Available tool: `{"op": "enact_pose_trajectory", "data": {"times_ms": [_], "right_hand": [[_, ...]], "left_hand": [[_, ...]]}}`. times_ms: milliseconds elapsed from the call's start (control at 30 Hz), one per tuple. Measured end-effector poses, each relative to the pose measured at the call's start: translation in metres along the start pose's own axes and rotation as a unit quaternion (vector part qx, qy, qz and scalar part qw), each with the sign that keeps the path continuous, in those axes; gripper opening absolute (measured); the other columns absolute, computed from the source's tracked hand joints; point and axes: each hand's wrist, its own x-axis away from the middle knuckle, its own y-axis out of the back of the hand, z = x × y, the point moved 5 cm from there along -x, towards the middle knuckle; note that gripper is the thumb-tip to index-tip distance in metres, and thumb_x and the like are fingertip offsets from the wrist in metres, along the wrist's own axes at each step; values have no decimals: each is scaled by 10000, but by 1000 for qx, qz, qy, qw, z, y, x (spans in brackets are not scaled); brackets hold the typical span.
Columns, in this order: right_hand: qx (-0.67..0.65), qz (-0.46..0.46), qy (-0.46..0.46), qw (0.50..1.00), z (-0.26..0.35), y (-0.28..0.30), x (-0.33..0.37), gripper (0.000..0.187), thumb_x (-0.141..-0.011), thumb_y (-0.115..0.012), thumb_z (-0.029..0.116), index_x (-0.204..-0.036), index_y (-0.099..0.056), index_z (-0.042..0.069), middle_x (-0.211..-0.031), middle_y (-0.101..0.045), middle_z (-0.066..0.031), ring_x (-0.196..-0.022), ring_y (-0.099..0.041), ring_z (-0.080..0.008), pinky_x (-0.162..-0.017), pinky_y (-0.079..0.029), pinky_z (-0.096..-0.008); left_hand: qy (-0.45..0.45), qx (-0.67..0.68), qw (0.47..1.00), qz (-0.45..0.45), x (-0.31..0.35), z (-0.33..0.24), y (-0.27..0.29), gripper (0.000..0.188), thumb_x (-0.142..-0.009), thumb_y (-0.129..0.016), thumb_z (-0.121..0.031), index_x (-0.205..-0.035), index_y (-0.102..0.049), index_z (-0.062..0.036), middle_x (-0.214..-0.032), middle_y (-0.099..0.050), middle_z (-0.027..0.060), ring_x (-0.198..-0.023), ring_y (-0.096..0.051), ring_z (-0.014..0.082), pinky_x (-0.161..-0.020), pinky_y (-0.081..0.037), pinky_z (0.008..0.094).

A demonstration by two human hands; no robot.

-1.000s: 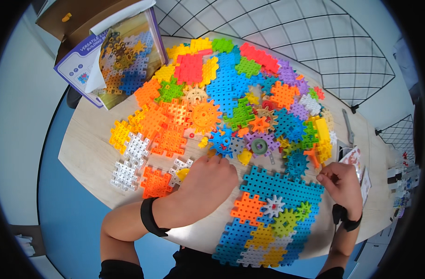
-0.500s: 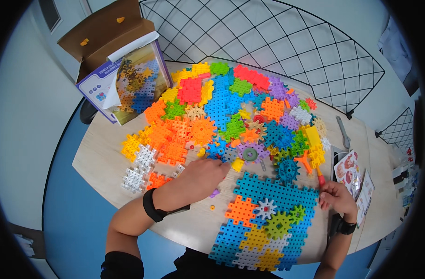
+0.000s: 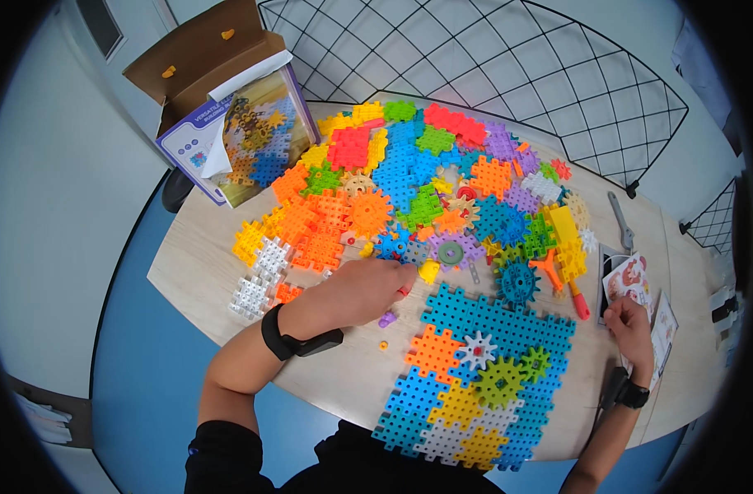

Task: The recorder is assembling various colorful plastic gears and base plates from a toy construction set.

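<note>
My left hand [image 3: 368,286] is closed over the middle of the table, at the near edge of the loose gear pieces. A small red piece [image 3: 403,291] shows at its fingertips; its exact kind is too small to tell. My right hand [image 3: 632,331] rests curled beside a printed sheet [image 3: 626,281], fingertips together; whether anything is in them I cannot make out. Between my hands lies a panel of joined plates [image 3: 459,305] in teal, orange, blue, yellow and white. On it sit a white gear [image 3: 478,351], a large green gear [image 3: 500,382] and a smaller green gear [image 3: 535,362].
Loose plates and gears in many colours spread behind the panel, among them a purple gear [image 3: 460,249]. A red-handled screwdriver [image 3: 581,306] and a grey wrench [image 3: 621,221] lie on the right. An opened box [image 3: 228,148] stands far left; a black wire grid [image 3: 475,58] lines the back.
My right hand has moved right, away from the red-handled screwdriver, to the printed sheet. My left hand stays near the loose gears, and a red piece now shows at its fingertips.
</note>
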Motion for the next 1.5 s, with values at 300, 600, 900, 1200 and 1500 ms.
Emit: {"op": "enact_pose_trajectory", "data": {"times_ms": [300, 600, 900, 1200, 1500], "right_hand": [[26, 7, 22, 999, -8, -5, -1, 123, -980, -663, 71, -879, -614, 23, -697, -487, 70, -637, -413, -35, -563, -323, -232], [3, 7, 23, 1000, -13, -5, -5, 139, -997, -660, 97, -876, -609, 49, -700, -497, 83, -620, -414, -15, -545, -313, -219], [9, 5, -10, 1000, 9, -14, -8, 113, -962, -671, 50, -868, -610, 33, -717, -477, 69, -659, -406, -37, -587, -330, -231], [-9, -2, 15, 1000, -7, -13, -9, 113, -958, -664, 35, -856, -614, 40, -687, -466, 78, -633, -400, -28, -563, -314, -225], [-21, -6, 3, 1000, -13, -9, -10, 128, -972, -669, 51, -859, -613, 37, -683, -467, 83, -619, -389, -24, -552, -305, -229]], "left_hand": [[-1, 23, 1000, 5, 1, -2, 2, 103, -990, -615, -177, -1016, -567, -90, -976, -667, 111, -956, -659, 353, -765, -518, 479], [-1, 36, 999, 5, 0, -5, 5, 99, -978, -633, -163, -1012, -589, -81, -974, -666, 115, -942, -658, 351, -769, -515, 467], [-2, 47, 999, -5, 6, 7, 0, 104, -983, -624, -182, -991, -575, -90, -930, -654, 113, -908, -656, 353, -740, -504, 478], [-6, 27, 1000, 11, 3, 3, 0, 94, -988, -610, -191, -969, -564, -112, -917, -652, 102, -904, -663, 348, -713, -498, 496], [-12, 12, 1000, -5, -1, 5, -3, 82, -988, -597, -188, -978, -565, -114, -915, -663, 90, -900, -670, 348, -710, -502, 493]]}}
